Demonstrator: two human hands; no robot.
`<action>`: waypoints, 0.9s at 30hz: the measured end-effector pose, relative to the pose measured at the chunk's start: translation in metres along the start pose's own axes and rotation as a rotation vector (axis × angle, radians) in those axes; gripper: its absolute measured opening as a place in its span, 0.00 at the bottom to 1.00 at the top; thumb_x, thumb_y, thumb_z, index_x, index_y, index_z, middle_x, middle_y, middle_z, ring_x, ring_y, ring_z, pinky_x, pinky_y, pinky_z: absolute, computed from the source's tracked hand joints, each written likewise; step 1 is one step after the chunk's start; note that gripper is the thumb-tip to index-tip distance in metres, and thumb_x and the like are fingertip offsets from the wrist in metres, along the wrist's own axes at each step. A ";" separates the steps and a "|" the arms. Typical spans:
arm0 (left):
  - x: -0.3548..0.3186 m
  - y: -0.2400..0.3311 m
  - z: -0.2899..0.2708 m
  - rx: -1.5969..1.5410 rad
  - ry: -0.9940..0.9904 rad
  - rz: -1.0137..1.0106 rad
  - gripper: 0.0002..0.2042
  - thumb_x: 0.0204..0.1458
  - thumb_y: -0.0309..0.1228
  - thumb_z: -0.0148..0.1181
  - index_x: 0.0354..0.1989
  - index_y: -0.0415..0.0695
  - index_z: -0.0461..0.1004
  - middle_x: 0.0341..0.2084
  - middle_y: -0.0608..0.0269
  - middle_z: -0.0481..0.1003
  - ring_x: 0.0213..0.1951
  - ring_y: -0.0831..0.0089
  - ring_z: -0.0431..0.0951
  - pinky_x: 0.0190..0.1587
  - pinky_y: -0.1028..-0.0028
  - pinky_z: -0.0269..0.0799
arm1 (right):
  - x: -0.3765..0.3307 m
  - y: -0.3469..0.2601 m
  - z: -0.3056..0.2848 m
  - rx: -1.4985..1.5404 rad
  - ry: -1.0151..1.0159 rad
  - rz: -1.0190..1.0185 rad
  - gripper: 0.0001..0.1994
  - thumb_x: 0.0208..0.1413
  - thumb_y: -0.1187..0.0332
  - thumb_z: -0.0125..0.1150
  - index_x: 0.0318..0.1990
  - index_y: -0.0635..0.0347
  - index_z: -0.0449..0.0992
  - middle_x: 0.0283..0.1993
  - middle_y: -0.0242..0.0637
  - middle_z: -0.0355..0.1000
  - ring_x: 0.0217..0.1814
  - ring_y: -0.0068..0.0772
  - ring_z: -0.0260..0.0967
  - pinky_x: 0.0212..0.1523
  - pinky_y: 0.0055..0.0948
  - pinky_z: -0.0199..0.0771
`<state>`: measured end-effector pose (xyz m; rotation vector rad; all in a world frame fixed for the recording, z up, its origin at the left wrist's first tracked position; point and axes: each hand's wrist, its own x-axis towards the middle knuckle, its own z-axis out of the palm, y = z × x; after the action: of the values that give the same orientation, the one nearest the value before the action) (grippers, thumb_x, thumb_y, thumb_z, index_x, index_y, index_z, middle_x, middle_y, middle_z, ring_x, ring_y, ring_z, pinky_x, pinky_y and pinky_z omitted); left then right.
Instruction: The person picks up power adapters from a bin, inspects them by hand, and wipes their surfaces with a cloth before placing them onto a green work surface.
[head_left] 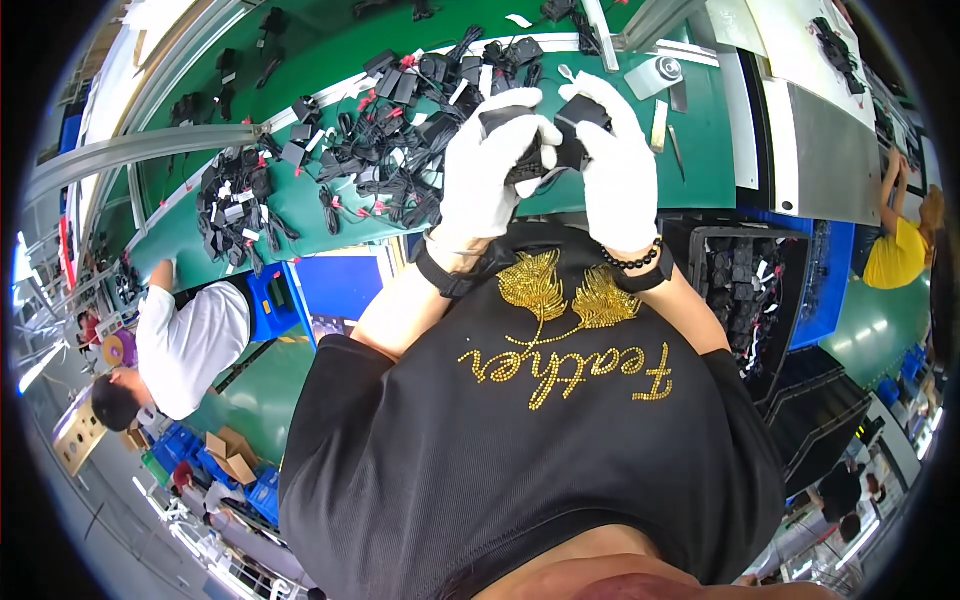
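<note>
A black power adapter (pixel 545 145) is gripped between the gloved left hand (pixel 487 165) and right hand (pixel 618 165), both closed round it, above the green worktop's (pixel 700 165) near edge

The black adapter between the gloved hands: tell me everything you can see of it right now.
The black adapter is a small boxy block, seemingly matte plastic, held up above the green table. The right hand in a white glove grips its right side; the left hand, also gloved, holds a dark part with black cord beside it. Most of it is hidden by fingers.
</note>
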<state>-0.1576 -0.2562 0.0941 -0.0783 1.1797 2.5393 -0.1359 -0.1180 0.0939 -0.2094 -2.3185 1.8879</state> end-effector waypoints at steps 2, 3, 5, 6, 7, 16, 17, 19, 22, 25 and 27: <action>-0.004 0.001 0.000 0.018 -0.005 0.003 0.14 0.53 0.26 0.53 0.47 0.36 0.65 0.29 0.57 0.75 0.25 0.76 0.74 0.20 0.83 0.66 | 0.002 0.012 0.001 0.169 0.003 -0.080 0.16 0.56 0.71 0.45 0.51 0.63 0.68 0.46 0.34 0.68 0.42 0.23 0.66 0.47 0.22 0.65; -0.007 0.002 0.002 0.097 0.048 -0.001 0.14 0.53 0.26 0.53 0.47 0.36 0.66 0.29 0.58 0.76 0.26 0.76 0.75 0.21 0.83 0.68 | 0.003 0.022 0.004 0.360 0.001 -0.102 0.13 0.59 0.68 0.43 0.47 0.63 0.70 0.44 0.34 0.68 0.40 0.24 0.66 0.44 0.23 0.66; -0.010 0.000 -0.001 0.277 0.080 0.041 0.13 0.53 0.28 0.53 0.46 0.37 0.64 0.30 0.54 0.75 0.26 0.72 0.75 0.22 0.79 0.71 | 0.003 0.029 0.004 0.194 -0.020 -0.131 0.13 0.60 0.66 0.42 0.46 0.63 0.70 0.43 0.34 0.68 0.39 0.24 0.66 0.44 0.23 0.66; -0.012 0.000 -0.001 0.194 0.064 0.040 0.08 0.50 0.25 0.57 0.37 0.39 0.68 0.26 0.61 0.75 0.24 0.78 0.75 0.22 0.81 0.72 | 0.004 0.031 0.004 0.025 -0.035 -0.153 0.13 0.61 0.65 0.41 0.45 0.63 0.70 0.42 0.34 0.68 0.39 0.25 0.66 0.44 0.23 0.66; -0.013 -0.004 -0.004 0.192 0.078 0.047 0.07 0.49 0.25 0.56 0.35 0.39 0.68 0.24 0.61 0.75 0.24 0.78 0.75 0.22 0.81 0.72 | 0.005 0.033 0.004 -0.056 -0.080 -0.220 0.12 0.62 0.66 0.42 0.43 0.64 0.70 0.42 0.34 0.69 0.40 0.24 0.66 0.45 0.23 0.65; -0.007 -0.021 -0.033 0.197 0.064 0.218 0.08 0.55 0.30 0.46 0.33 0.38 0.70 0.21 0.57 0.73 0.21 0.71 0.74 0.25 0.74 0.72 | 0.007 0.020 0.018 -0.158 0.027 -0.161 0.14 0.62 0.69 0.42 0.52 0.63 0.68 0.50 0.36 0.68 0.52 0.25 0.62 0.55 0.24 0.58; -0.007 -0.022 -0.036 -0.008 0.063 0.131 0.14 0.58 0.36 0.41 0.34 0.38 0.70 0.22 0.55 0.73 0.22 0.68 0.74 0.28 0.72 0.73 | 0.007 0.024 0.020 -0.161 0.030 -0.216 0.15 0.62 0.69 0.43 0.53 0.62 0.68 0.51 0.37 0.68 0.53 0.24 0.61 0.56 0.24 0.58; -0.002 -0.020 -0.040 -0.061 0.050 0.095 0.16 0.58 0.38 0.40 0.35 0.38 0.70 0.22 0.55 0.73 0.23 0.68 0.74 0.29 0.72 0.73 | 0.011 0.027 0.023 -0.169 0.031 -0.266 0.15 0.62 0.69 0.43 0.54 0.62 0.67 0.52 0.37 0.68 0.53 0.24 0.61 0.56 0.23 0.58; 0.006 -0.013 -0.039 -0.120 0.018 0.035 0.18 0.58 0.40 0.39 0.34 0.38 0.70 0.22 0.56 0.73 0.24 0.68 0.74 0.31 0.72 0.72 | 0.012 0.026 0.028 -0.052 0.003 -0.207 0.14 0.62 0.68 0.44 0.52 0.62 0.69 0.52 0.38 0.68 0.53 0.24 0.63 0.55 0.23 0.60; 0.012 -0.004 -0.034 -0.150 -0.029 0.049 0.17 0.58 0.41 0.40 0.30 0.40 0.70 0.22 0.59 0.72 0.24 0.70 0.73 0.30 0.74 0.72 | 0.017 0.000 0.032 -0.062 0.093 -0.099 0.11 0.59 0.69 0.49 0.47 0.63 0.72 0.47 0.37 0.71 0.47 0.26 0.67 0.51 0.25 0.64; 0.019 0.000 -0.028 -0.141 0.061 0.005 0.17 0.57 0.42 0.41 0.28 0.41 0.69 0.21 0.60 0.70 0.25 0.69 0.71 0.32 0.73 0.70 | 0.022 -0.001 0.040 -0.039 0.084 -0.142 0.11 0.57 0.70 0.51 0.45 0.63 0.72 0.47 0.37 0.71 0.46 0.28 0.68 0.51 0.25 0.65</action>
<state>-0.1774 -0.2719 0.0720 -0.1880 1.0227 2.6387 -0.1656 -0.1523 0.0877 -0.1228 -2.2524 1.7349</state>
